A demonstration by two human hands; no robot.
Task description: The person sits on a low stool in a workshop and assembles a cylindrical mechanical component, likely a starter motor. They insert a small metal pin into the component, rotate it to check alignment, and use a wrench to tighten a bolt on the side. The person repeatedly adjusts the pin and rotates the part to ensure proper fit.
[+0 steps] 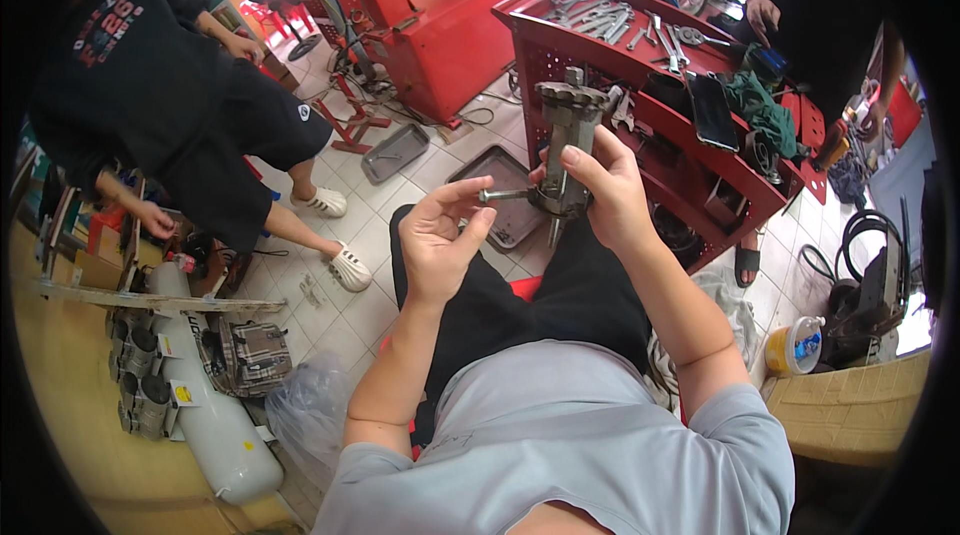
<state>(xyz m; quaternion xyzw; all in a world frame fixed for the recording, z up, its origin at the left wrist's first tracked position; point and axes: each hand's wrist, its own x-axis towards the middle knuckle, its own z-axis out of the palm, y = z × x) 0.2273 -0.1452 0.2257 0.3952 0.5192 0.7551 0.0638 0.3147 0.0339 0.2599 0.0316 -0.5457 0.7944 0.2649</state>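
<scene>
My right hand (pixel 612 190) grips a dark metal cylindrical tool (pixel 567 150) upright above my lap. A notched round flange and a hex stud top it, and a thin rod sticks out below. From its lower side a bolt (pixel 505 195) points left. My left hand (pixel 436 240) is beside the bolt's head, thumb below and index finger above it, the fingers apart. Whether a fingertip touches the bolt head, I cannot tell. The right fingers are partly hidden behind the tool.
A red tool cart (pixel 655 75) with several wrenches (pixel 605 20) and a phone (pixel 711 112) stands ahead right. Metal trays (pixel 397 153) lie on the tiled floor. One person (pixel 170 105) stands left, another person (pixel 815 15) behind the cart. A white tank (pixel 215 405) lies lower left.
</scene>
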